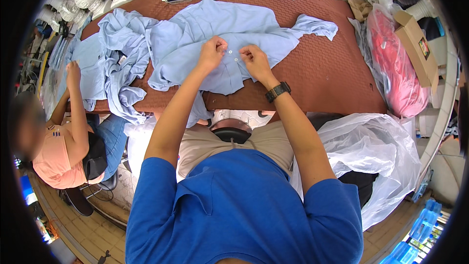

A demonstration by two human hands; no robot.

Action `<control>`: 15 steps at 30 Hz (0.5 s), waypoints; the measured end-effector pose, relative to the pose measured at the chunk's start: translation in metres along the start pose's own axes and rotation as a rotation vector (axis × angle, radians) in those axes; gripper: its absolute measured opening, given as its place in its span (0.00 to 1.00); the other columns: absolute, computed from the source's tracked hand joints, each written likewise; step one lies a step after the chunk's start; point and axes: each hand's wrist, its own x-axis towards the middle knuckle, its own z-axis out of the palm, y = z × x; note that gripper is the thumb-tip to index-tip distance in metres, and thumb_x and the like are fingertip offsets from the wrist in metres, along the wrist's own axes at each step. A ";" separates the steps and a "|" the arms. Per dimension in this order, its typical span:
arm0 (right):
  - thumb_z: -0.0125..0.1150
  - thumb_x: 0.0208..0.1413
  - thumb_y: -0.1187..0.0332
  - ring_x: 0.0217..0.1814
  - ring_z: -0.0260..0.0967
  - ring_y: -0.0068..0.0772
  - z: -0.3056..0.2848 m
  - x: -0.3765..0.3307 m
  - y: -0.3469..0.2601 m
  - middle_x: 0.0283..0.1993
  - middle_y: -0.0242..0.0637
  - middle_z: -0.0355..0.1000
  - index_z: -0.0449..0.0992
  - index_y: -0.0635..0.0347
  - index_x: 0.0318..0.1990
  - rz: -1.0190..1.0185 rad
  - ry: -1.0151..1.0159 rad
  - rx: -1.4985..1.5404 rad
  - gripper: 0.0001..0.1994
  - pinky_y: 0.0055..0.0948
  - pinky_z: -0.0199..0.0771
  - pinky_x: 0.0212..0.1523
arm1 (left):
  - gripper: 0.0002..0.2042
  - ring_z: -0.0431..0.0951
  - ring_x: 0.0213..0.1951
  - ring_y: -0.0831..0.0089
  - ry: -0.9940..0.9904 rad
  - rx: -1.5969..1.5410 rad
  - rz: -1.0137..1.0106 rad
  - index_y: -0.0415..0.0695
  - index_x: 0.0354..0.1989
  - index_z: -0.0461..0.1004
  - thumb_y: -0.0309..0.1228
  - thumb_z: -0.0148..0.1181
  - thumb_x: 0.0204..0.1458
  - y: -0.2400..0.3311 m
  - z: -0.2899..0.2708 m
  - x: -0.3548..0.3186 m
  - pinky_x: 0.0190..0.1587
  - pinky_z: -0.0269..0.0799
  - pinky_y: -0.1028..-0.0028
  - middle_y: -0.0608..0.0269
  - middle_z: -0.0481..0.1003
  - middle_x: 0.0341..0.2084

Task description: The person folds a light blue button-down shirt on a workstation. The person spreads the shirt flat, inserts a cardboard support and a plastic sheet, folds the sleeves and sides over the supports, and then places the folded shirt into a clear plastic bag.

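Past the blue sleeves, the left hand (212,53) and right hand (254,60) each pinch the placket of the light blue shirt (215,29) on the near-middle of the desk (322,68), best kept flat and taut around its white buttons (231,52).

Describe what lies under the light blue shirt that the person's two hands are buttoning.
The light blue shirt lies on a brown textured table cover, which shows all around it. The left hand and right hand pinch its button strip. Whatever is directly beneath the cloth is covered.
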 end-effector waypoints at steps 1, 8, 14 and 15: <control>0.61 0.55 0.76 0.41 0.75 0.44 0.004 0.000 -0.002 0.38 0.45 0.74 0.77 0.66 0.37 -0.005 0.023 -0.065 0.04 0.38 0.75 0.41 | 0.04 0.76 0.31 0.76 -0.008 0.042 0.068 0.36 0.39 0.76 0.19 0.59 0.56 -0.001 -0.002 -0.001 0.34 0.73 0.72 0.60 0.80 0.29; 0.65 0.54 0.72 0.42 0.72 0.51 0.028 -0.001 -0.020 0.37 0.46 0.72 0.77 0.64 0.34 -0.108 0.077 -0.397 0.05 0.44 0.73 0.41 | 0.06 0.80 0.34 0.73 0.013 0.105 0.145 0.36 0.40 0.78 0.19 0.61 0.55 -0.005 -0.003 -0.010 0.38 0.75 0.72 0.59 0.81 0.33; 0.59 0.60 0.72 0.35 0.76 0.43 0.010 0.012 -0.004 0.35 0.45 0.76 0.75 0.65 0.36 0.113 0.028 -0.014 0.05 0.38 0.75 0.39 | 0.04 0.81 0.35 0.66 0.038 -0.073 0.153 0.35 0.38 0.78 0.20 0.62 0.54 -0.017 -0.001 -0.014 0.40 0.75 0.68 0.54 0.80 0.32; 0.58 0.62 0.72 0.33 0.76 0.40 0.008 0.013 -0.006 0.34 0.44 0.77 0.75 0.65 0.37 0.173 0.027 0.048 0.05 0.36 0.75 0.38 | 0.05 0.81 0.35 0.66 0.042 -0.065 0.156 0.36 0.38 0.78 0.20 0.62 0.54 -0.018 -0.002 -0.014 0.40 0.75 0.69 0.54 0.80 0.33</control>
